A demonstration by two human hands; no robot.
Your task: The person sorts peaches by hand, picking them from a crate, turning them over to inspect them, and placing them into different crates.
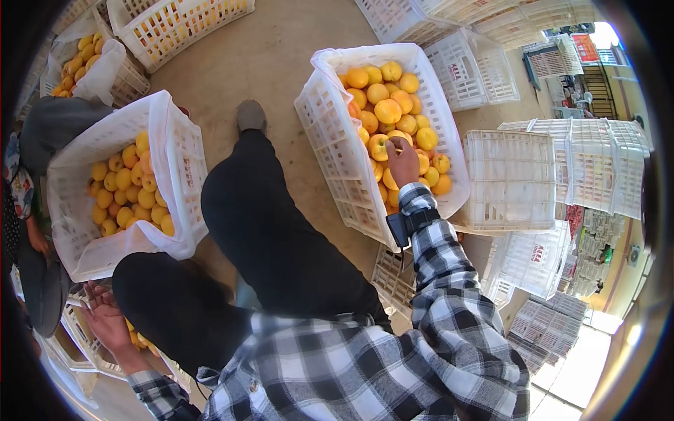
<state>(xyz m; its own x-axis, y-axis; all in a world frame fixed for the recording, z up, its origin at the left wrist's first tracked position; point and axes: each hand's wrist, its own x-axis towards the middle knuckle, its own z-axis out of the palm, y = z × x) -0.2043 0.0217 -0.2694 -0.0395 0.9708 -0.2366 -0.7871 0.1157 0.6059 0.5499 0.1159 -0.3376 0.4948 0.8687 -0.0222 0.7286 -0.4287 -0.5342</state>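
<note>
On the right, a white plastic crate with a white liner holds many round yellow-orange fruits that look like peaches. My right hand reaches into it from the near side, its fingers curled onto a yellow peach in the pile. Part of that peach is hidden by the fingers. At the lower left, my left hand hangs beside my knee, palm up, fingers apart, with nothing in it. Just above it stands a second lined white crate with more yellow peaches inside.
More crates of fruit stand at the upper left. Crates are stacked along the right side. Another person's hand shows at the far left edge. My foot rests on the floor between the two lined crates.
</note>
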